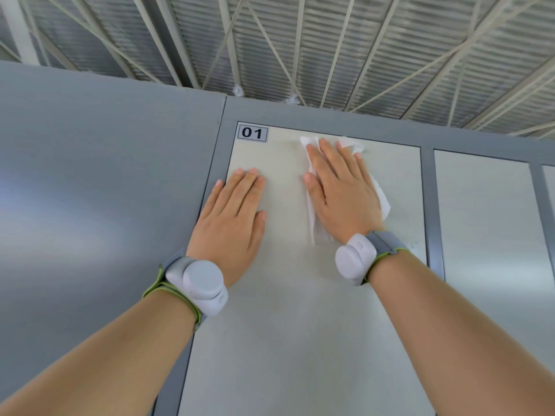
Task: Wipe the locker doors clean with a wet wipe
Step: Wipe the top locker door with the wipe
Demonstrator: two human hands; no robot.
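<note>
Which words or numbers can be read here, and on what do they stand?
"01": on the label at the top left corner of the door.
No other text shows: the neighbouring door and the wrist devices bear no marking that can be read.

above you runs a corrugated roof [390, 40], grey and ribbed. pale struts [177, 43] cross beneath it in diagonals. a thicker pale beam [18, 25] stands at your upper left. to your left a plain grey panel [105, 175] carries a soft light patch.
</note>
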